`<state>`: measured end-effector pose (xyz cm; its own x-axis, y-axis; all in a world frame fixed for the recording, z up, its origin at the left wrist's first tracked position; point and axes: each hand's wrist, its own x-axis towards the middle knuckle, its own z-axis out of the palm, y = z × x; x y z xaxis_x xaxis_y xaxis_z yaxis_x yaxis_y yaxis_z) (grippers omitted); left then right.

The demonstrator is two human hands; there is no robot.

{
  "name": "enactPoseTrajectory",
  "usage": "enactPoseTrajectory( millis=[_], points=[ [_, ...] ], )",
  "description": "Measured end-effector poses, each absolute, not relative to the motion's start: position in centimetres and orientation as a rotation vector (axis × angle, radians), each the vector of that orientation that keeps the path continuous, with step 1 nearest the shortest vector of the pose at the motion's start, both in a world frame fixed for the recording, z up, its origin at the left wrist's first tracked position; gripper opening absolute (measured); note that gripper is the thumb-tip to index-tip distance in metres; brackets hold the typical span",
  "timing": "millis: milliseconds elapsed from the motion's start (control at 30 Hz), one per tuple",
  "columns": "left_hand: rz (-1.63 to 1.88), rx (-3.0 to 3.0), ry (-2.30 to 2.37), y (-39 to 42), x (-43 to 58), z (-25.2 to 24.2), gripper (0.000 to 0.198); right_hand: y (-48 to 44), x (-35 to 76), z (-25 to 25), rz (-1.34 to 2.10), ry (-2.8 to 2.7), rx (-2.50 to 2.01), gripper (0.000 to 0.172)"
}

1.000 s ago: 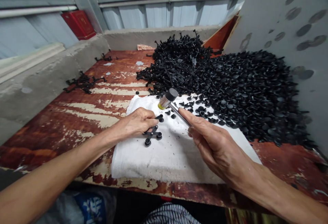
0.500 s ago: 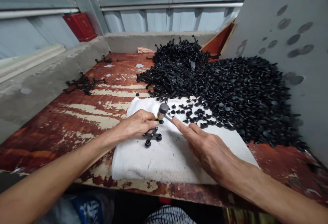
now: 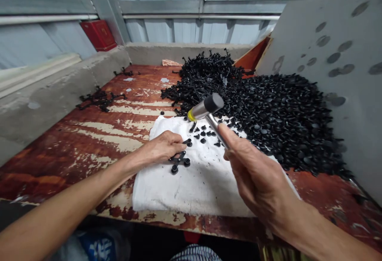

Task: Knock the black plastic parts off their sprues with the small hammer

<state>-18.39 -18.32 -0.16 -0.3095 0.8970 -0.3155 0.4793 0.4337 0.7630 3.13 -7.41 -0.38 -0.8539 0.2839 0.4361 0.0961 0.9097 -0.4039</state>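
Note:
My right hand [image 3: 253, 165] is wrapped round the handle of a mallet [image 3: 205, 108] with a black face on top and a yellow face below. The mallet is raised above the white cloth [image 3: 215, 189], its head tilted. Low over the cloth, my left hand [image 3: 167, 145] pinches a black plastic linkage [image 3: 179, 158], a jointed piece with round feet at its ends; my fingers hide part of it. One round end [image 3: 189, 143] pokes out past the fingertips. Several small black disc-headed pegs [image 3: 203, 133] lie on the cloth beyond.
A large heap of black disc-headed pegs [image 3: 283, 117] covers the right of the worn red table [image 3: 89, 133]. Behind the cloth rises a pile of black linkages [image 3: 205, 74]. More linkages [image 3: 101, 100] lie at left. A grey panel [image 3: 337, 38] stands along the right.
The mallet has come up and away from the linkage's round end, lifted by my right hand. My left hand keeps its hold in nearly the same place. The view has tipped up slightly.

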Motion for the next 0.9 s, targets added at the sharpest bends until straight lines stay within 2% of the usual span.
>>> enactPoseTrajectory(
  millis=[67,333,433,500,533,633,700,800,900],
  points=[
    [0.693,1.143,1.944,-18.4,-18.4,-0.3,0.03,-7.2,3.1,-0.8,0.431,-2.728,-0.269,0.078],
    [0.652,1.177,2.001,-18.6,-18.6,-0.2,0.029,-7.1,2.7,-1.3,0.413,-2.736,-0.272,0.064],
    [0.642,1.248,1.977,-18.5,-18.0,0.5,0.03,-7.0,1.8,-0.1,0.697,-2.577,-0.325,0.038],
    [0.641,1.343,1.884,-18.3,-17.2,1.2,0.028,-7.0,1.0,0.6,1.054,-2.499,-0.423,0.014],
    [0.634,1.411,1.824,-18.3,-16.8,1.6,0.027,-7.0,0.7,0.9,1.304,-2.449,-0.507,0.008],
    [0.596,1.565,1.774,-18.7,-15.9,2.3,0.025,-7.3,0.2,0.9,1.761,-2.366,-0.619,0.009],
    [0.662,1.548,1.947,-19.4,-15.8,2.4,0.024,-7.5,0.5,0.7,1.846,-2.296,-0.662,0.01],
    [0.815,1.375,2.224,-20.6,-15.9,2.3,0.038,-7.8,1.2,0.4,1.922,-2.033,-0.821,0.018],
    [0.813,1.256,2.229,-20.9,-15.4,2.3,0.042,-8.4,1.6,0.3,1.951,-1.855,-0.885,0.024]
  ],
)
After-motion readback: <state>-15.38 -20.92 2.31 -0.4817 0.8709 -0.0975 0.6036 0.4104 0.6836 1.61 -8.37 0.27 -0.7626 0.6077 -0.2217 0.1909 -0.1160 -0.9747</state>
